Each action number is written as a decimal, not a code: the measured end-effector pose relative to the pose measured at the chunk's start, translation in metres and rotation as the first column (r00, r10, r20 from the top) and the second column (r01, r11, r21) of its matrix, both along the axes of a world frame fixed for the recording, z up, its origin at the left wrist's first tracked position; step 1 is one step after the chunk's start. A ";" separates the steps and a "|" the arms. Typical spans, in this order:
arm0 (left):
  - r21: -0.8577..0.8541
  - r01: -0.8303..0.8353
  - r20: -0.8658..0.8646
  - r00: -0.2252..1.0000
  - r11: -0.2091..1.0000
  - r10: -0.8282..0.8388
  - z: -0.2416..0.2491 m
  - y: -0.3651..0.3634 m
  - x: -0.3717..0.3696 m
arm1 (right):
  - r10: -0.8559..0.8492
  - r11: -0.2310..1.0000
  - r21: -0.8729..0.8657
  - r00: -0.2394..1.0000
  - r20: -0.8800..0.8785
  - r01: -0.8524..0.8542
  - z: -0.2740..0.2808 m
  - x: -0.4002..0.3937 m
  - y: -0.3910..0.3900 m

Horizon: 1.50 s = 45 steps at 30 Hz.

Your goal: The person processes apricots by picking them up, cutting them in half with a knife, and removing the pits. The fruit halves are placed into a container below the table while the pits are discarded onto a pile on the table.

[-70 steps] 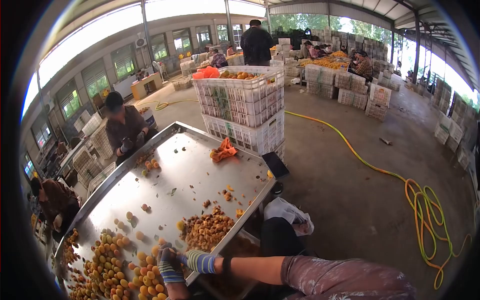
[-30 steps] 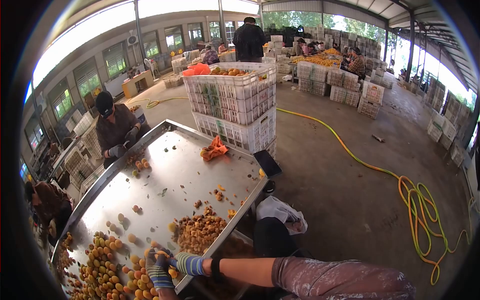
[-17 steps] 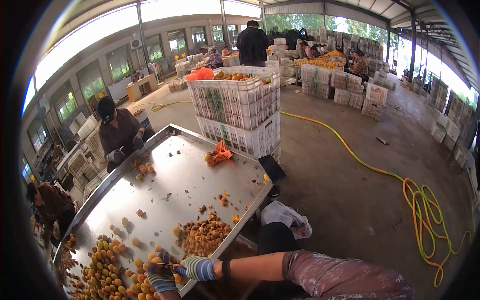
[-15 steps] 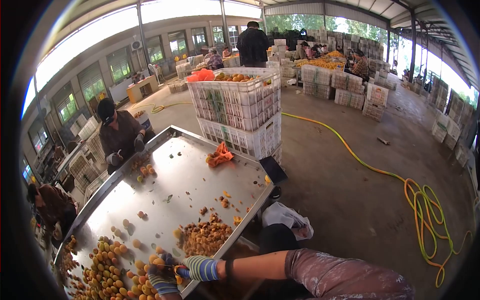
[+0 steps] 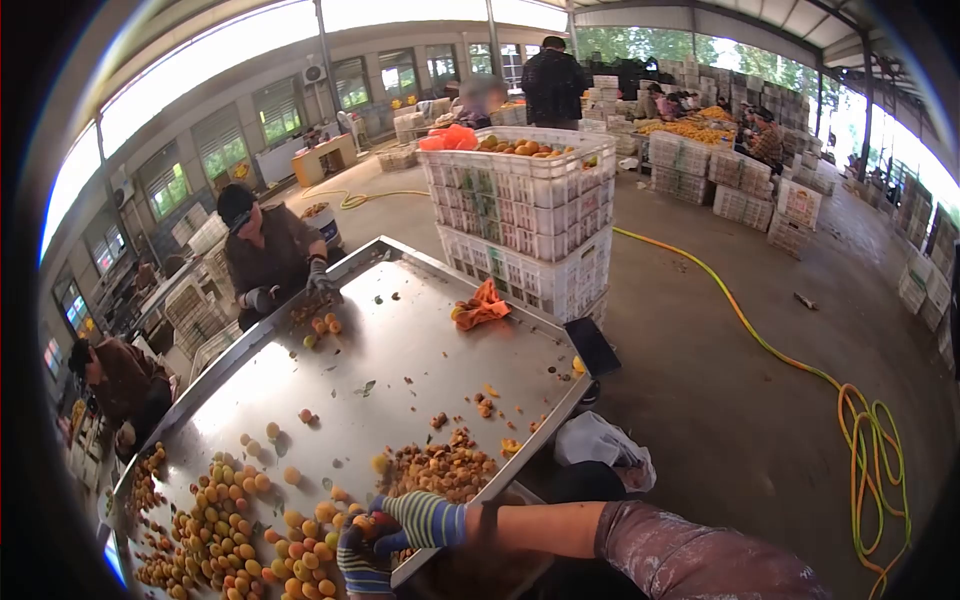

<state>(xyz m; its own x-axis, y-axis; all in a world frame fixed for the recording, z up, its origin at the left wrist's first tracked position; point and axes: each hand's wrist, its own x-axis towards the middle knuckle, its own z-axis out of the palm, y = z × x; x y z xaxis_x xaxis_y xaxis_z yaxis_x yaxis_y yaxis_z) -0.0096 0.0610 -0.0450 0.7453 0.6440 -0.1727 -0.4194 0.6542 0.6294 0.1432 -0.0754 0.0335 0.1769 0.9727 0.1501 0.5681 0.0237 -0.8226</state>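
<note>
Both my hands wear blue-and-yellow striped knit gloves and meet at the near edge of the metal sorting table [image 5: 345,425]. My left hand [image 5: 363,565] is closed around a small orange-red apricot [image 5: 366,523], partly hidden by the fingers. Reaching in from the right, my right hand [image 5: 428,519] has its fingers closed on the same fruit; its fingertips are hard to make out. Beside my left hand spreads a heap of whole apricots [image 5: 225,510]. Just beyond my right hand lies a pile of brown pits and scraps [image 5: 445,470].
Stacked white crates [image 5: 530,210] of fruit stand past the table's far edge. An orange cloth [image 5: 481,306] lies on the table, and a dark flat panel [image 5: 592,346] sits at its corner. Another person [image 5: 265,255] works opposite. A yellow-green hose [image 5: 735,300] crosses the floor.
The view has swung, shifting the scene rightward. My hands stay together at the table edge, the right one now further over the left. The person opposite has moved a gloved hand onto the table.
</note>
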 end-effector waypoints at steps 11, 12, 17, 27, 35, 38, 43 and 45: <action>0.144 0.173 -0.052 0.985 0.974 -0.167 0.026 -0.026 0.010 | 0.241 0.966 0.134 0.955 -0.170 -0.220 -0.008 0.026 0.015; 0.135 0.206 -0.069 0.978 0.969 -0.198 0.028 -0.025 0.012 | 0.256 0.966 0.102 0.938 -0.234 -0.238 -0.013 0.027 0.016; 0.125 0.290 -0.040 0.957 0.949 -0.287 0.020 -0.022 0.014 | 0.258 0.966 0.079 0.949 -0.182 -0.247 -0.015 0.031 0.015; 0.187 0.208 -0.294 0.944 0.960 -0.147 0.042 -0.043 0.032 | 0.107 0.982 0.190 0.857 -0.505 -0.010 -0.017 0.022 0.012; -0.049 -0.088 -0.234 0.969 0.995 0.074 0.043 -0.061 0.050 | -0.006 0.967 0.234 0.933 -0.361 0.097 -0.032 0.011 0.019; 0.052 -0.115 -0.332 0.935 0.992 0.126 0.041 -0.059 0.051 | -0.008 0.972 0.219 0.951 -0.308 0.079 -0.021 0.008 0.015; 0.778 -0.107 -0.215 0.881 0.620 0.422 -0.011 -0.055 0.060 | 0.045 0.960 0.266 0.887 -0.460 0.089 -0.032 0.009 0.011; 0.648 -0.133 -0.221 0.909 0.750 0.352 0.008 -0.065 0.060 | 0.033 0.970 0.235 0.917 -0.399 0.067 -0.041 0.020 0.010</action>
<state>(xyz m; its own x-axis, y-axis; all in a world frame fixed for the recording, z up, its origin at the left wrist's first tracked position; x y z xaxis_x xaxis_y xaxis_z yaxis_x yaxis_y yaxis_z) 0.0502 -0.0035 -0.0366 0.5241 0.8422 0.1267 -0.2205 -0.0095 0.9753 0.1628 -0.0656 -0.0072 0.2869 0.9127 0.2910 0.1980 0.2408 -0.9502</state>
